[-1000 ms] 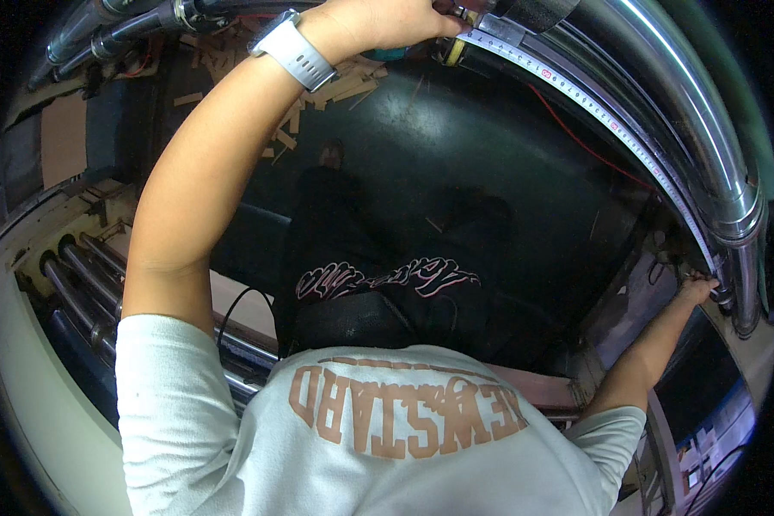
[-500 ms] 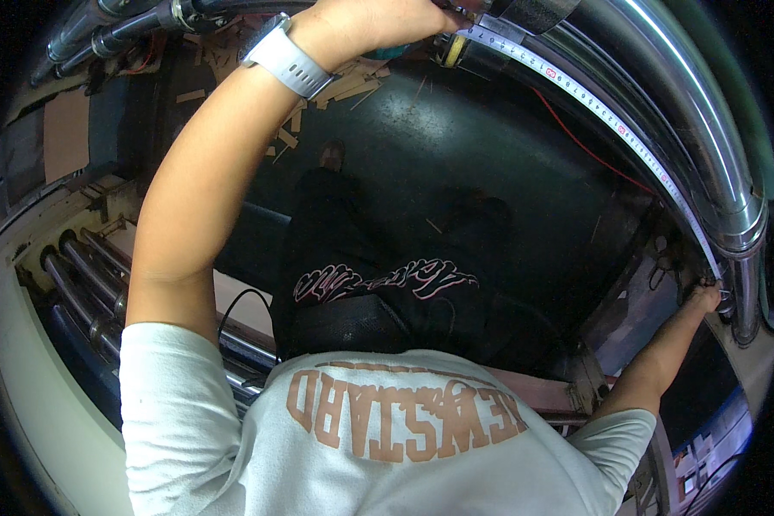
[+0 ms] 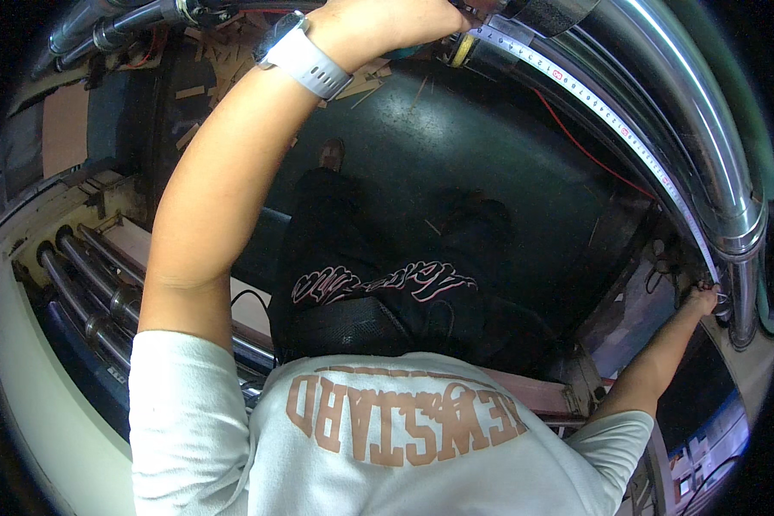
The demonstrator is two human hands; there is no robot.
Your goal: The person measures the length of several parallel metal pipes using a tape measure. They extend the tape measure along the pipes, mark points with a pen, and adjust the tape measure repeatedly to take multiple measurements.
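Item: measuring tape, pale blade with dark graduations and red marks. Runs in a long arc from top centre of the frame down to the right edge, lying along a polished steel pipe and just inside its curve.

Left hand: top centre, raised, closed around the tape's upper end; a white wrist strap sits just below it.

Right hand: right edge, arm stretched out, fingertips pinching the tape's lower end against the pipe near its elbow.

Handling note: a true reading likely depends on the blade staying taut and flat on the curve, both ends pressed, no slack mid-span.

Surroundings: dark floor below centre, strewn with wood scraps at upper left; a bank of parallel pipes at left. Open room lies mid-frame; the right end is cramped.
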